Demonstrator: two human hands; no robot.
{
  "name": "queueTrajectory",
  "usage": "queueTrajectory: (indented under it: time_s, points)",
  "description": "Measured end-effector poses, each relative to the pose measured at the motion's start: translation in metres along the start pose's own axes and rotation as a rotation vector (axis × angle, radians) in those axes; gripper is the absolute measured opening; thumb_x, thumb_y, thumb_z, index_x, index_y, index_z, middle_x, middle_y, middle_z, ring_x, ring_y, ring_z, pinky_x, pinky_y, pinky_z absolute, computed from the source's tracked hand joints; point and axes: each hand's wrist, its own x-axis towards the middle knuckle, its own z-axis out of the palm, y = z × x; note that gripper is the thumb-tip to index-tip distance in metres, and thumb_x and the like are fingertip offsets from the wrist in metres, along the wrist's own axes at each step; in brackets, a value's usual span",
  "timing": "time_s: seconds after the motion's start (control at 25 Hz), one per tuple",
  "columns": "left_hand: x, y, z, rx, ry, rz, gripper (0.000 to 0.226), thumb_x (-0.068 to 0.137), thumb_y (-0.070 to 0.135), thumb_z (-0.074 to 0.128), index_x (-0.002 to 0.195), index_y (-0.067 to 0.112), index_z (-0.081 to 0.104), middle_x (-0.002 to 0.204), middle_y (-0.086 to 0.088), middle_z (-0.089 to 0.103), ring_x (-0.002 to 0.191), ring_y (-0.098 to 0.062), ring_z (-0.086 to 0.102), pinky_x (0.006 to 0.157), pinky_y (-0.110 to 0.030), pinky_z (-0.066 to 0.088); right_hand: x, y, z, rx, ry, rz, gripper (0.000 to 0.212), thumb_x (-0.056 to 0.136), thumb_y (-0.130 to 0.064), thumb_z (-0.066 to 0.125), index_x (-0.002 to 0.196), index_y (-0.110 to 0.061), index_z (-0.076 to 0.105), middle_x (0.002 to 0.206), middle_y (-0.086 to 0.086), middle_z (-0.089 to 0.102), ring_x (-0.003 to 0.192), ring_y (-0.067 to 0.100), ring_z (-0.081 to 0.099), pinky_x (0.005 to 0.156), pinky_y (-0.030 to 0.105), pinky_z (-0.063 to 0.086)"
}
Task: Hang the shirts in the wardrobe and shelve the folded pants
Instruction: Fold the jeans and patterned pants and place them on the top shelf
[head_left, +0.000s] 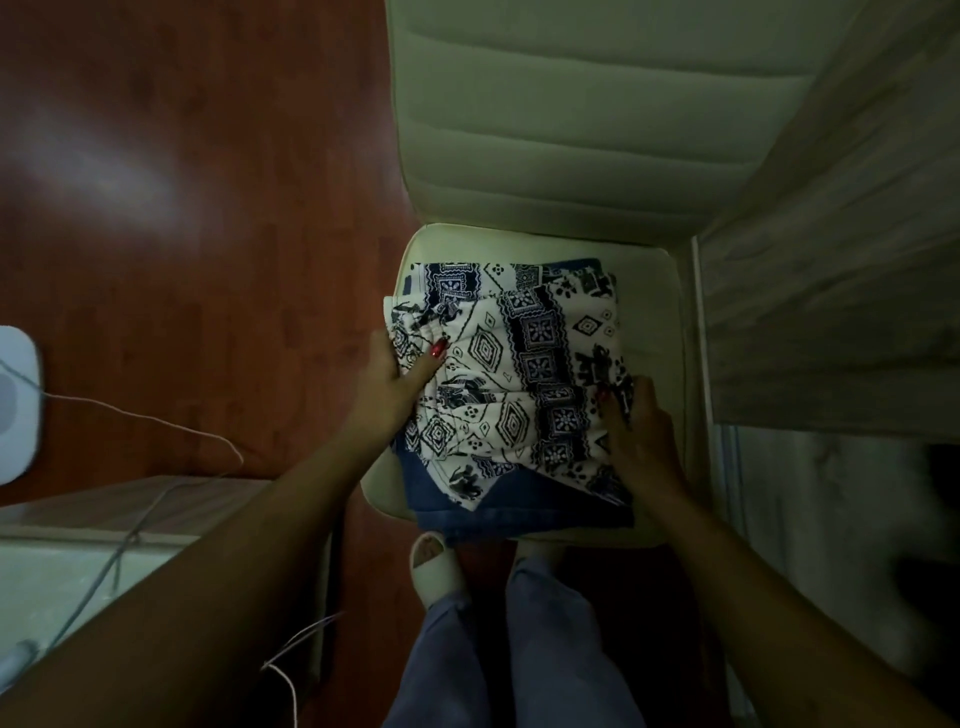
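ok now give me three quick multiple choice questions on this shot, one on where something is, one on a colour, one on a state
1. Where do the patterned pants lie?
A) on the floor
B) on a wardrobe shelf
C) on a blue garment on the chair seat

2. What colours are the pants' pattern?
A) white and dark blue
B) green and yellow
C) plain pink

3. What are the hands doing?
A) both hang free
B) the left hand and the right hand each grip a side of the pants
C) only one touches them

Answers: 1 C, blue fabric shows under the pants, with the cream seat around it; 2 A, dark blue motifs on white cloth; 3 B, a thumb lies over each edge.
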Motion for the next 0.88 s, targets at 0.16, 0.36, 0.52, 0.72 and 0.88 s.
queueTrajectory:
  time_s: [0.16, 0.36, 0.52, 0.72, 0.88]
  points:
    - [-0.003, -0.013, 0.008, 0.065, 0.124, -0.086, 0.048, 0.086, 0.042, 0.063, 0.112, 0.009, 0.040, 0.086, 0.003, 0.054, 0.081, -0.019, 0.055, 0.059, -0.026, 0.044, 0.004, 0.008, 0.004, -0.079, 0.030, -0.050, 0.023, 0.093, -0.043, 0.048, 0.099, -0.021, 0.042, 0.093, 0.000, 0.058, 0.081, 0.024, 0.064, 0.062, 0.049, 0.059]
    - [-0.018, -0.037, 0.018, 0.006, 0.337, -0.275, 0.066, 0.067, 0.060, 0.074, 0.107, 0.017, 0.045, 0.111, -0.006, 0.050, 0.107, -0.024, 0.054, 0.091, -0.040, 0.049, 0.011, 0.022, 0.002, -0.040, 0.106, 0.052, 0.052, 0.081, -0.054, 0.060, 0.115, -0.017, 0.045, 0.104, 0.001, 0.055, 0.089, 0.018, 0.060, 0.067, 0.034, 0.058]
    - [-0.023, -0.035, 0.019, -0.293, 0.071, -0.506, 0.056, 0.078, 0.056, 0.065, 0.112, 0.015, 0.048, 0.095, 0.004, 0.062, 0.086, -0.011, 0.061, 0.068, -0.028, 0.050, 0.019, 0.017, -0.004, 0.221, -0.131, 0.257, 0.043, 0.086, -0.045, 0.060, 0.121, -0.022, 0.050, 0.095, -0.009, 0.060, 0.079, 0.006, 0.060, 0.061, 0.020, 0.053]
    - [0.002, -0.021, -0.011, -0.386, -0.202, -0.558, 0.099, 0.056, 0.074, 0.073, 0.136, 0.022, 0.048, 0.141, -0.004, 0.053, 0.129, -0.024, 0.050, 0.111, -0.050, 0.034, 0.033, -0.011, -0.016, 0.270, -0.282, 0.265, 0.040, 0.086, -0.044, 0.061, 0.122, -0.031, 0.052, 0.102, -0.007, 0.064, 0.093, 0.012, 0.062, 0.085, 0.032, 0.053]
    - [-0.046, 0.028, -0.033, -0.384, -0.333, -0.415, 0.053, 0.069, 0.053, 0.072, 0.111, 0.024, 0.061, 0.100, 0.005, 0.076, 0.088, -0.007, 0.072, 0.087, -0.034, 0.054, -0.046, -0.028, -0.033, 0.450, -0.138, 0.183, 0.037, 0.087, -0.033, 0.062, 0.122, -0.027, 0.053, 0.096, -0.007, 0.066, 0.080, 0.003, 0.065, 0.062, 0.018, 0.055]
